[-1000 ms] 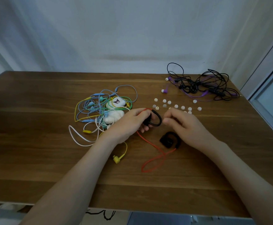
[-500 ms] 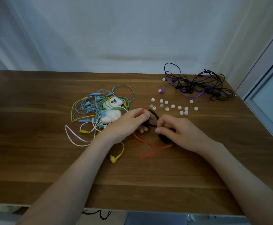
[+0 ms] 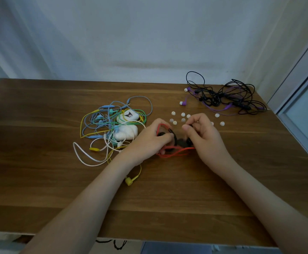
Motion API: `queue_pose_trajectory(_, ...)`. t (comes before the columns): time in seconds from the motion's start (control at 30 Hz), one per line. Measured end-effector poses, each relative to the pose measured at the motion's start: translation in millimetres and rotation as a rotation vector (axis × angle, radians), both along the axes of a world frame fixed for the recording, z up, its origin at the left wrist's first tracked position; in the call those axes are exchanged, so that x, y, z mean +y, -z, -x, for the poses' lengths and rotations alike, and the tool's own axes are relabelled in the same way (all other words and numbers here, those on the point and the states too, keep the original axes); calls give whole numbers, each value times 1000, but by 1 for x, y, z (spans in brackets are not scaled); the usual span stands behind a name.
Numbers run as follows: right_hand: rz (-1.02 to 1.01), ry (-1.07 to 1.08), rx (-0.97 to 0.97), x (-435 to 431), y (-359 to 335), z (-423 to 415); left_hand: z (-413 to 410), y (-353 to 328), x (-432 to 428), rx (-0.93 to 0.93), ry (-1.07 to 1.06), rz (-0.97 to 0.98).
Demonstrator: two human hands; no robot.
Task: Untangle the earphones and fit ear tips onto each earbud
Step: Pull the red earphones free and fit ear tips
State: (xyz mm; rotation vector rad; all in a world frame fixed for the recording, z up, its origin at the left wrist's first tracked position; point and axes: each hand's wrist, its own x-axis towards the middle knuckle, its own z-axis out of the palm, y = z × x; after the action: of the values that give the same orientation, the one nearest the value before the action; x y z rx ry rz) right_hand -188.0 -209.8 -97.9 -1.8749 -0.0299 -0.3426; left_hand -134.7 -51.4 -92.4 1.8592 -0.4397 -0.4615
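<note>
Grips, in the curled left hand (image 3: 149, 141), one black ear-hook earbud (image 3: 173, 136) of the red flat-cable earphones (image 3: 175, 151), just in front of the scattered white silicone ear tips (image 3: 183, 114) on the brown wooden surface (image 3: 39, 180). Pinches, in the curled right hand (image 3: 203, 137), the second black earbud (image 3: 185, 143), likewise just in front of those ear tips.

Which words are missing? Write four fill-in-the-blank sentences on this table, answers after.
1. The left hand and right hand hold earphones with a ____ cable.
2. The black-and-purple tangle lies at the table's far ____ corner.
3. The loose ear tips are ____ in colour.
4. The yellow earbud lies nearest the ____ forearm.
Missing words: red; right; white; left.
</note>
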Motion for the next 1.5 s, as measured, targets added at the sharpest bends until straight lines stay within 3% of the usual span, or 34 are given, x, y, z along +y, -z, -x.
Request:
queue_pose_trajectory(0.2,318,-12,-13,5,12,0,2,6,-2,-90,79,-38)
queue_pose_trajectory(0.37,377,64,-43,6,12,0,3,5,-2,-108,78,-30)
queue_pose_trajectory(0.6,122,319,18,-4,11,-7,2,6,0,-152,150,-12)
queue_pose_trajectory(0.77,120,183,19,6,9,-4,2,10,-7,-208,130,-94)
queue_pose_trajectory(1.0,-142,27,121,5,-1,-1,-1,11,-6,-82,67,32)
queue_pose_trajectory(1.23,-350,-64,340,-13,0,-2,-7,13,-5,-16,54,43)
queue_pose_trajectory(1.5,-607,-124,361,-16,-6,-1,-4,10,-3,29,61,99)
